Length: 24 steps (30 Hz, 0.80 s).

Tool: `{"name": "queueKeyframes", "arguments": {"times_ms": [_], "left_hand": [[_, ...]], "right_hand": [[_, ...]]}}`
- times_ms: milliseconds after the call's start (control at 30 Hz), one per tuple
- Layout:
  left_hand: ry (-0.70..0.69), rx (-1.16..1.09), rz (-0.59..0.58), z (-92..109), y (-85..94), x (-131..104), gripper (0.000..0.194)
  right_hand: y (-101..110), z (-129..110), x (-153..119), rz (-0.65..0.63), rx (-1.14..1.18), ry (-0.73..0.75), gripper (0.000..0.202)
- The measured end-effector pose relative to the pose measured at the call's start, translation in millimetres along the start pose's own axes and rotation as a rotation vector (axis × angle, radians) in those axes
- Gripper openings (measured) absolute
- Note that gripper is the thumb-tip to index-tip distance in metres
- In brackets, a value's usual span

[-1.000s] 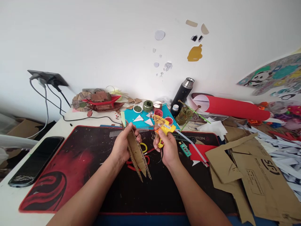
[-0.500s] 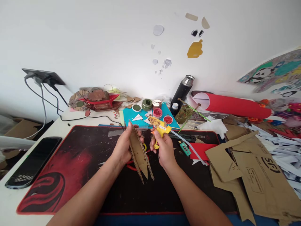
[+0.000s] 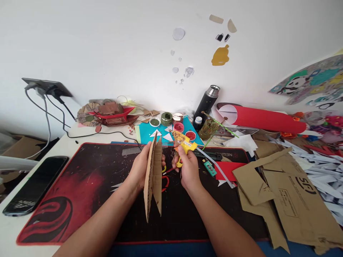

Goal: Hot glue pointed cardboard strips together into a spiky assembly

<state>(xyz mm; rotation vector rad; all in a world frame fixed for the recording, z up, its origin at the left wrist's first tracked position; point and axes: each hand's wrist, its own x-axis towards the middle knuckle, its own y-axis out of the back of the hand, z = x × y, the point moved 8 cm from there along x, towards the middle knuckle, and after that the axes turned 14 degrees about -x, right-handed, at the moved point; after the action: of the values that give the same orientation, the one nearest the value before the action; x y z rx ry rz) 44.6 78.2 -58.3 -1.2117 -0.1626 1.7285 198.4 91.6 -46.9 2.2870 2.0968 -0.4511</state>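
Note:
My left hand [image 3: 141,166] grips a long cardboard piece [image 3: 150,180] with pointed ends, now turned edge-on so that its two side walls stand almost upright. Part of the fingers is hidden behind the cardboard. My right hand [image 3: 189,166] is closed around the handle of a yellow hot glue gun [image 3: 186,144], its nozzle pointing up and left toward the cardboard. A clear glue stick [image 3: 217,167] trails from the back of the gun. Red-handled scissors [image 3: 166,182] lie on the dark desk mat [image 3: 187,221] behind the cardboard, partly covered.
Paint pots [image 3: 166,118] stand on blue paper at the back, beside a black thermos [image 3: 206,103] and a brush jar [image 3: 209,129]. Cardboard sheets [image 3: 297,203] pile up at right. A phone [image 3: 36,185] lies at left. A painted boat model [image 3: 112,116] sits by the wall.
My left hand has rotated the cardboard piece, so its hollow inside has turned away and its side wall faces me. The glue gun in my right hand has barely moved.

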Motion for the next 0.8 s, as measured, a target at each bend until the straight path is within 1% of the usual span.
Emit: {"name": "queueKeyframes", "arguments": {"times_ms": [33, 100, 167, 233, 300, 400, 500, 600, 700, 800], "left_hand": [[0.01, -0.019, 0.023, -1, 2.0, 1, 0.04], [0.085, -0.064, 0.042, -7, 3.2, 2, 0.04], [0.162, -0.114, 0.0, -13, -1.1, 2, 0.047], [0.188, -0.145, -0.071, -17, -7.2, 1, 0.056], [0.182, -0.143, -0.128, -20, -11.1, -1, 0.058], [0.174, -0.09, -0.179, -29, -13.3, -3, 0.051], [0.117, -0.067, -0.215, -32, -14.9, -3, 0.048], [0.081, -0.054, -0.209, -31, -15.5, -4, 0.051], [0.055, -0.041, -0.182, -28, -16.7, -7, 0.05], [0.039, -0.015, -0.199, -25, -20.7, -10, 0.051]], "right_hand": [[0, 0, 0, -0.001, 0.002, 0.003, 0.055], [0, 0, 0, 0.001, 0.004, 0.009, 0.056], [1, 1, 2, 0.01, 0.008, 0.009, 0.056], [3, 2, 3, 0.027, 0.017, 0.005, 0.056], [5, 2, 4, 0.042, 0.023, -0.006, 0.056], [5, 4, 4, 0.049, 0.014, -0.03, 0.057], [2, 4, 4, 0.026, -0.006, -0.033, 0.056], [0, 4, 5, 0.001, -0.031, -0.017, 0.054], [3, 6, 7, 0.004, -0.06, 0.008, 0.052], [4, 6, 8, -0.006, -0.101, 0.033, 0.049]]}}
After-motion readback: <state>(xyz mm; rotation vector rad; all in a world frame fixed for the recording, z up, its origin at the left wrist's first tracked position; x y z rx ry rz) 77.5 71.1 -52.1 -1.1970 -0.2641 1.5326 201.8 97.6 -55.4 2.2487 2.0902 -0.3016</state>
